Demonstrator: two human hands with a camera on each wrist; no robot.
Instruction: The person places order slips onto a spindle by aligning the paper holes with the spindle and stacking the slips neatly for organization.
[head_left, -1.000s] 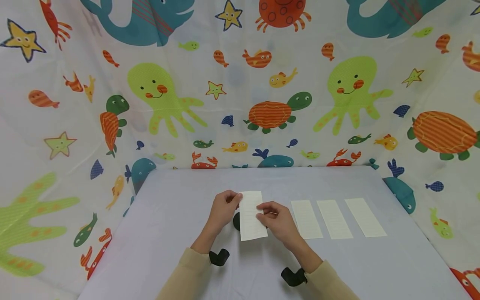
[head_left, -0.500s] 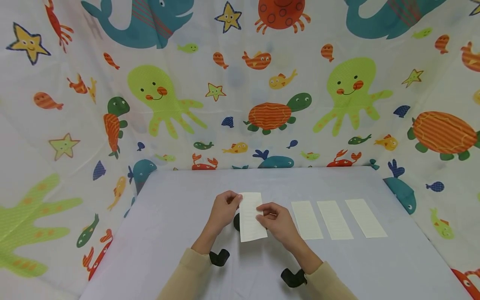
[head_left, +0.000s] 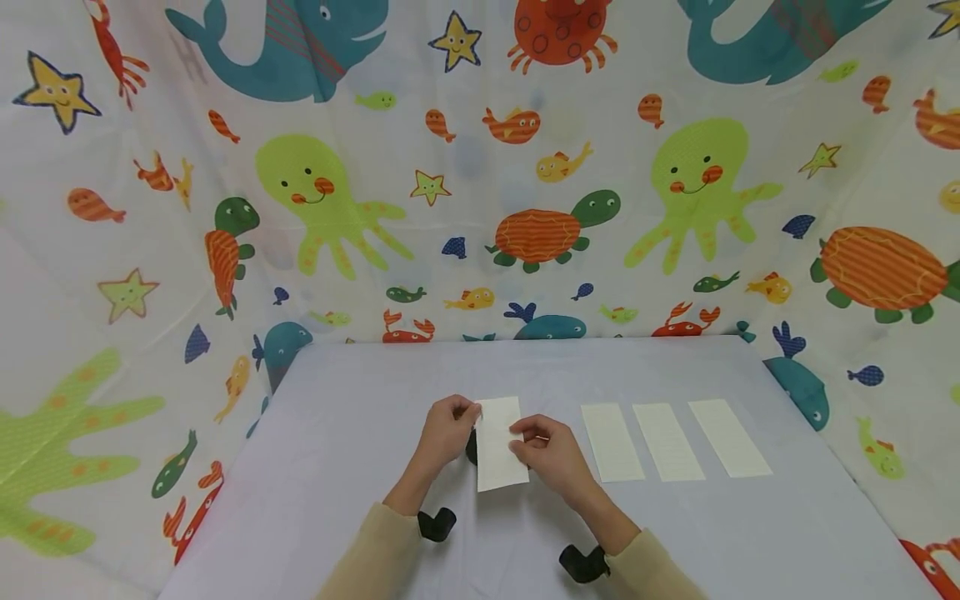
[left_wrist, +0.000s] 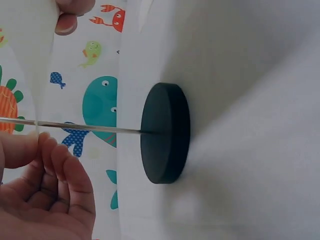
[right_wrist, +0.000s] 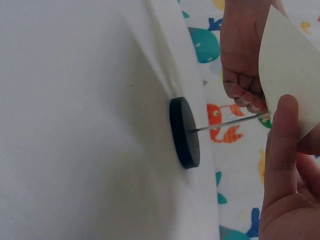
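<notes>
In the head view, a cream paper slip (head_left: 499, 446) is held up by both hands. My left hand (head_left: 447, 431) pinches its upper left edge, and my right hand (head_left: 552, 454) grips the right edge between thumb and fingers. Behind the slip stands a bill spike, whose round black base (head_left: 472, 447) is mostly covered. The left wrist view shows its thin metal rod (left_wrist: 100, 128) rising from the base and crossing the slip's edge beside the left fingertips. Whether the rod goes through the paper, I cannot tell.
Right of the hands, three more slips lie in a row on the white-covered table: a near one (head_left: 612, 442), a middle one (head_left: 669, 442) and a far-right one (head_left: 730, 438). A sea-animal curtain (head_left: 465, 192) hangs behind. Black wrist cameras (head_left: 583, 564) sit on both wrists.
Both hands and the slip between them have come down a little in the last half second. The three slips on the table have stayed put.
</notes>
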